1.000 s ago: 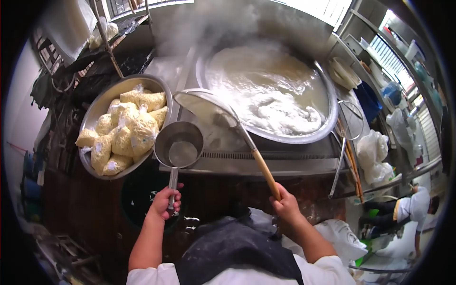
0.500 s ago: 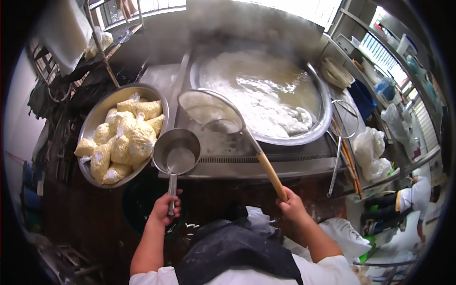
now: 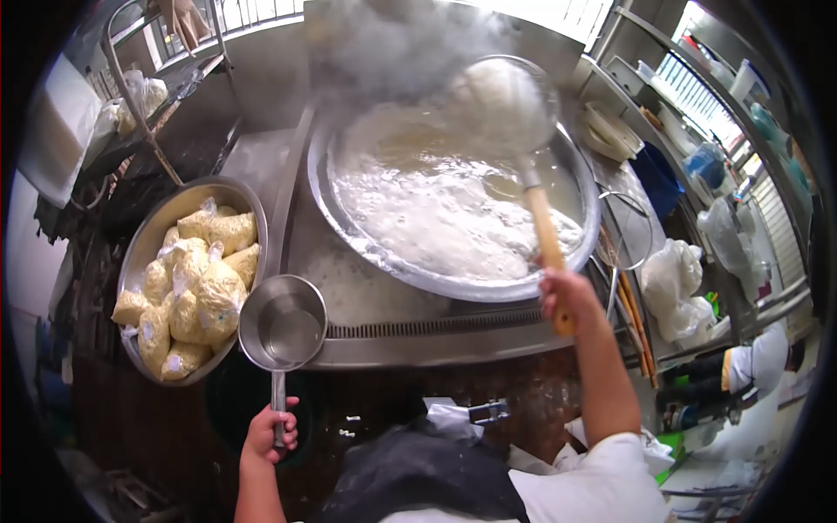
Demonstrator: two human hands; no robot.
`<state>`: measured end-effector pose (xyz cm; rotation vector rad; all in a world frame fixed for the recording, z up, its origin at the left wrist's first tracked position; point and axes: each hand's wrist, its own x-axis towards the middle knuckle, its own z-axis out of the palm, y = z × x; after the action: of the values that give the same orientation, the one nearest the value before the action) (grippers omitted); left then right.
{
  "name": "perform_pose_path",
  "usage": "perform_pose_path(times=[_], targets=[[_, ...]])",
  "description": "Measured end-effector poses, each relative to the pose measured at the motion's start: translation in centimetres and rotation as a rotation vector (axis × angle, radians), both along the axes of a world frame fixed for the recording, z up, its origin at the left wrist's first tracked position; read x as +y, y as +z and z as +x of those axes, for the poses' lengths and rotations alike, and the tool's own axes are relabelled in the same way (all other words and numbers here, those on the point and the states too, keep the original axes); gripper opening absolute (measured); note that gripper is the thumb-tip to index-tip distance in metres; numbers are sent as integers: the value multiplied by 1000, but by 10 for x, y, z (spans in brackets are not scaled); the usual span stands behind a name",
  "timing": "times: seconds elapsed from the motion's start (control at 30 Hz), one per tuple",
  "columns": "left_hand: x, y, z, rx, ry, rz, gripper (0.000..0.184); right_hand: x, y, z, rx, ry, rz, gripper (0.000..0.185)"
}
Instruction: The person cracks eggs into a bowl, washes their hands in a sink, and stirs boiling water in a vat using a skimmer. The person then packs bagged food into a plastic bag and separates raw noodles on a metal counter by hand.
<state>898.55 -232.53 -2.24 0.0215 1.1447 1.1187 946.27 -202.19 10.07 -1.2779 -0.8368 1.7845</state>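
Note:
My left hand [image 3: 270, 433] is closed round the handle of a metal ladle [image 3: 283, 324], a deep round scoop held level near the counter's front edge. My right hand [image 3: 567, 296] grips the wooden handle of a large skimmer [image 3: 506, 100]. Its round mesh head, blurred by motion and steam, is over the far right part of a big metal pot [image 3: 418, 283]. White foam [image 3: 427, 227] covers much of the cloudy, steaming liquid in the pot. Left of the ladle stands an oval metal tub [image 3: 139, 235] with several tied bags of yellowish shreds [image 3: 218, 292].
A wire-ring strainer [image 3: 647, 228] and wooden sticks [image 3: 635, 318] lie right of the pot. Beyond them are white plastic bags [image 3: 676, 283], a blue container [image 3: 658, 179] and shelves. Another person [image 3: 750, 366] is at the far right. A drain slot [image 3: 392, 329] runs along the counter front.
My right hand has swung the skimmer up and away, from beside the pot to above its far right side. The ladle stays in my left hand. The camera view has shifted.

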Motion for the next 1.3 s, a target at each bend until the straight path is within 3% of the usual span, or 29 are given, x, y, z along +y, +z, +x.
perform_pose_path(times=[0.2,0.27,0.3,0.33,0.4,0.53,0.63,0.87,1.03,1.13,1.3], targets=[[4,3,1,15,15,-6,45,213,-42,84,-768,-271,248,16],[5,7,-1,-6,37,-12,46,252,-50,104,-1134,-226,310,15],[5,7,-1,-32,44,-13,46,245,-40,89,-1315,-273,248,21],[6,8,-1,-22,43,-6,47,251,-48,89,-1324,-253,236,21],[8,13,2,-16,54,-35,48,258,-60,89,-1397,-31,58,29],[6,9,-1,-15,65,-40,49,257,-78,69,-1240,206,-130,22],[4,7,-2,-7,46,-19,48,248,-79,55,-1267,435,-127,18],[4,5,-2,-33,56,24,47,192,-80,30,-1085,557,-94,18],[4,5,-1,-3,36,34,44,150,-65,17,-898,561,-175,31],[4,6,-2,-1,32,49,43,120,-55,20,-650,625,-373,37],[4,3,-4,-11,0,51,43,58,-65,47,35,643,-675,43]])
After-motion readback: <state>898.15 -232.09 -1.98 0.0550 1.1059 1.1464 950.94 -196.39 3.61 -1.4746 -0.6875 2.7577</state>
